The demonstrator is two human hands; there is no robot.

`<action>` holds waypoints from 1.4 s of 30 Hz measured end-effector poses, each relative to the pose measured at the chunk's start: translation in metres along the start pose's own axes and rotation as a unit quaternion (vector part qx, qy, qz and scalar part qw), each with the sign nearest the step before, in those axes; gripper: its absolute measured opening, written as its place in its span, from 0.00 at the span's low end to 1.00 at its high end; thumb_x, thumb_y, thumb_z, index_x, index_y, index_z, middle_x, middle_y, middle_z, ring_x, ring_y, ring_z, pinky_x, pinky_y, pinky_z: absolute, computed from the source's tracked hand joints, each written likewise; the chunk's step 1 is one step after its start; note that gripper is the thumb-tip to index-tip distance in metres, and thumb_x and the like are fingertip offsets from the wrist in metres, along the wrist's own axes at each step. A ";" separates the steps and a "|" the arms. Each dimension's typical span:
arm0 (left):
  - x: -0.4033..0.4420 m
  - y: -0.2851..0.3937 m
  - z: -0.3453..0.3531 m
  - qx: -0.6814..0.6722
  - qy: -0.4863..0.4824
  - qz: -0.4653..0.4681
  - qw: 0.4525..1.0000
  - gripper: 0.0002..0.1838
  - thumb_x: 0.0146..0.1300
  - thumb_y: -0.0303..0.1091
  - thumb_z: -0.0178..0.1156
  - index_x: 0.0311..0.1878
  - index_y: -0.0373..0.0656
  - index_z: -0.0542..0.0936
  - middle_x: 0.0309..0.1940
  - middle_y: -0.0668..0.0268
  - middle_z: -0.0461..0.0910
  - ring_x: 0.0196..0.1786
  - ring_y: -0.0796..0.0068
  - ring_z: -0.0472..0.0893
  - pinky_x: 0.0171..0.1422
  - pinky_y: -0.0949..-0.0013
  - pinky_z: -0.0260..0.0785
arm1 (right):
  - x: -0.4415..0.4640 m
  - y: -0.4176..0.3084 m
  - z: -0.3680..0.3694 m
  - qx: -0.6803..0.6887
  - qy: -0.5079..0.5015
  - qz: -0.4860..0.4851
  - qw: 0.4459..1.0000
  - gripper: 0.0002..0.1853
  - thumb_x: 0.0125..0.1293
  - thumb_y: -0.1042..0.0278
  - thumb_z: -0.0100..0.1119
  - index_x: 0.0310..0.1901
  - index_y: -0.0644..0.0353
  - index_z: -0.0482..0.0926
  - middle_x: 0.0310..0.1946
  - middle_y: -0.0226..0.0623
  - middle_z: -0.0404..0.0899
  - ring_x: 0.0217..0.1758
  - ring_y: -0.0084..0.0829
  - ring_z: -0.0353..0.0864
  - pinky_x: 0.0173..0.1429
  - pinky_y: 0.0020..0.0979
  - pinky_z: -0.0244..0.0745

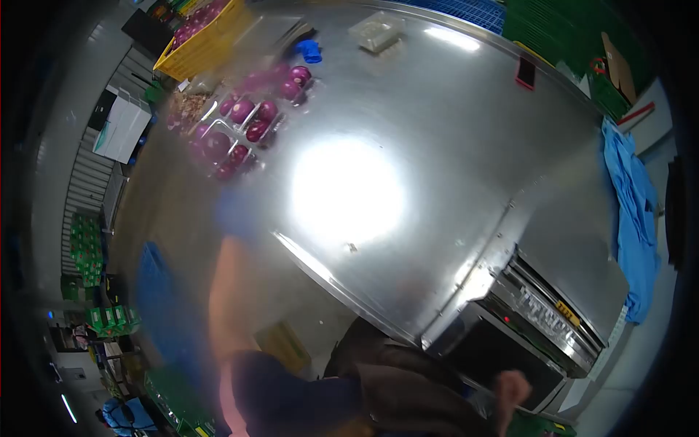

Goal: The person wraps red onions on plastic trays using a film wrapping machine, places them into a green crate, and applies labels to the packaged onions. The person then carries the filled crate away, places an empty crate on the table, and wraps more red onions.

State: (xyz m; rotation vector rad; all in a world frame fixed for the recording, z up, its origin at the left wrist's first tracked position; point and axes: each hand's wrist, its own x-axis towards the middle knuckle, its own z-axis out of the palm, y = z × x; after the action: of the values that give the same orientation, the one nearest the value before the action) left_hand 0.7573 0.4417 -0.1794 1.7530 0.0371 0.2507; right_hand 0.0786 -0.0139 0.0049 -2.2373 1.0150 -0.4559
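Note:
My left hand [237, 210] seems to wear a blue glove and is smeared by motion at the table's left edge. Its fingers cannot be made out. Just beyond it lie red onions [242, 111] in clear plastic trays [237, 132], blurred in part. My right hand [512, 390] hangs low on the right, beside the black plate [502, 355] of a metal machine [542, 309]. It is blurred, and whether its fingers are closed does not show.
A yellow crate [207, 45] of red onions stands at the back left, near a crumpled blue item [309, 51]. On the steel table [437, 146] are a clear container [376, 33] and a phone [526, 73]. Blue cloth [632, 218] hangs at the right.

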 end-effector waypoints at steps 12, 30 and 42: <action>0.220 -0.092 -0.091 0.359 0.078 -0.083 0.927 0.12 0.58 0.35 0.61 0.40 0.36 0.82 0.33 0.59 0.79 0.32 0.66 0.79 0.32 0.60 0.73 | 0.061 -0.076 0.166 0.024 -0.214 -0.055 0.975 0.06 0.57 0.75 0.60 0.22 0.59 0.79 0.18 0.39 0.77 0.20 0.32 0.80 0.26 0.30 0.71; 0.052 0.119 -0.001 -0.152 -0.079 -0.090 0.981 0.09 0.63 0.30 0.54 0.42 0.38 0.79 0.37 0.64 0.80 0.41 0.67 0.80 0.42 0.68 0.74 | 0.061 -0.085 0.173 0.113 -0.219 0.036 0.969 0.04 0.62 0.71 0.61 0.31 0.60 0.80 0.20 0.40 0.77 0.22 0.31 0.80 0.29 0.30 0.72; -0.230 0.303 0.225 -0.183 -0.572 -0.187 0.777 0.09 0.66 0.36 0.50 0.38 0.41 0.75 0.58 0.45 0.74 0.53 0.57 0.81 0.45 0.65 0.78 | 0.152 -0.148 0.084 0.309 0.008 0.053 0.950 0.40 0.65 0.47 0.59 0.66 0.74 0.59 0.60 0.56 0.69 0.39 0.32 0.78 0.45 0.32 0.75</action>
State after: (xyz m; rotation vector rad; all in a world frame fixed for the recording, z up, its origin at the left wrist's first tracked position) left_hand 0.5406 0.1262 0.0421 1.2208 -0.5116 -1.0593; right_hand 0.3027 -0.0217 0.0493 -1.6139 0.8462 -0.6421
